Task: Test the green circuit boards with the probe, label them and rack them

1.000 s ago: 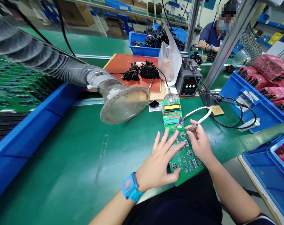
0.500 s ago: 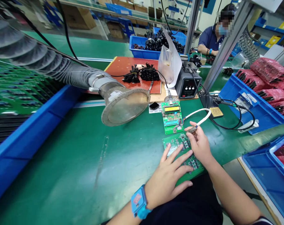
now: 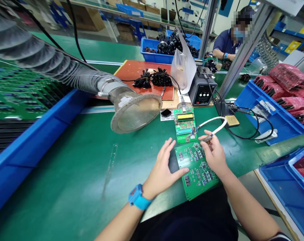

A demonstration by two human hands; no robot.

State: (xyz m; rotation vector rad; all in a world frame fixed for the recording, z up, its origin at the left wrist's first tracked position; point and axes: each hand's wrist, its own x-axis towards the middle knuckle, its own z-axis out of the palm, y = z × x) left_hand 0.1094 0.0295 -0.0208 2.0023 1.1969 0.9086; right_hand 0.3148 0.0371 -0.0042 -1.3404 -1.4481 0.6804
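Note:
A green circuit board (image 3: 196, 170) with two digit displays lies at the front edge of the bench. My left hand (image 3: 164, 167) is at its left side, fingers apart and holding nothing; the thumb reaches over the board. At the upper right corner of the board, my right hand (image 3: 213, 152) pinches a grey-brown taped connector (image 3: 206, 139). From it a white sleeved cable (image 3: 218, 124) loops back to a smaller green programmer board (image 3: 184, 125) with a lit yellow screen and a blue socket. Whether the connector touches the board is hidden by my fingers.
A fume extraction hood (image 3: 137, 112) hangs left of the programmer board. Behind stand a soldering station (image 3: 203, 92) and a red mat (image 3: 124, 72) with black parts. Blue bins (image 3: 252, 100) flank the bench on both sides. A co-worker (image 3: 226, 42) sits at the far right.
My left hand has lifted off the circuit board and moved left, uncovering its digit displays. My right hand keeps its pinch on the connector in nearly the same place.

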